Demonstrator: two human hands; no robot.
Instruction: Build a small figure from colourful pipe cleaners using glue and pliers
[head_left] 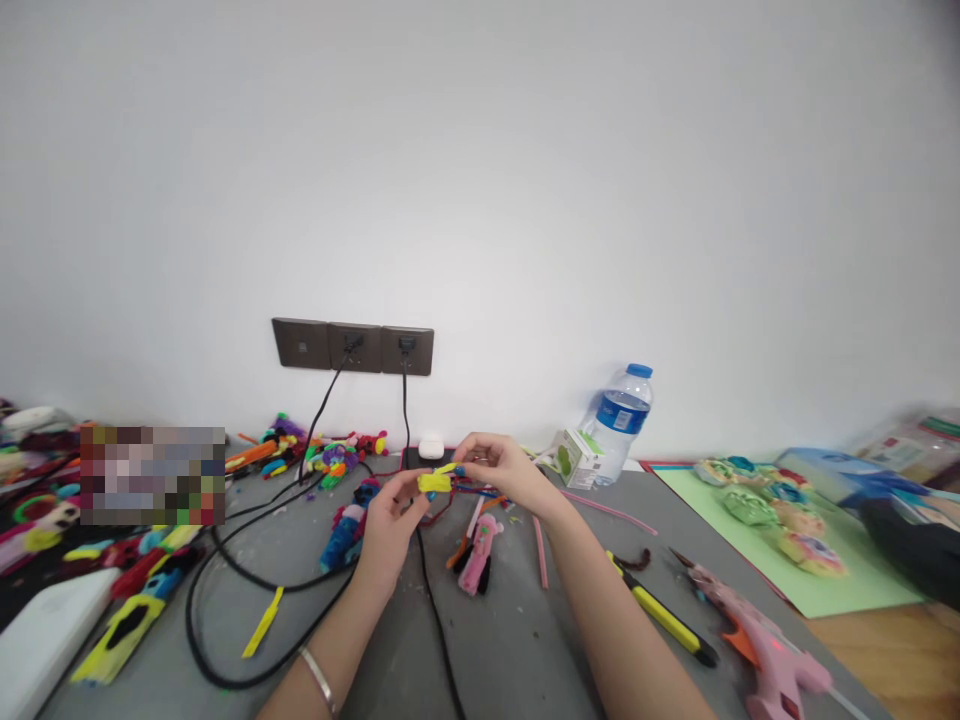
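Note:
Both of my hands are raised over the middle of the grey table (510, 640). My left hand (390, 520) pinches a small yellow fuzzy piece (435, 482), a bent pipe cleaner shape. My right hand (499, 465) is closed on the same yellow piece from above, fingertips pressed together on its top end. Red and blue pipe cleaners (457, 492) lie on the table right behind the hands. A silver bracelet (319, 680) sits on my left wrist.
A pink glue gun (765, 650) and a yellow-handled tool (664, 615) lie at the right. A water bottle (622, 420) and small carton (574, 457) stand by the wall. Black cables (247, 580) run from wall sockets (352, 346). Colourful crafts crowd the left; a green mat (810, 560) with flowers lies right.

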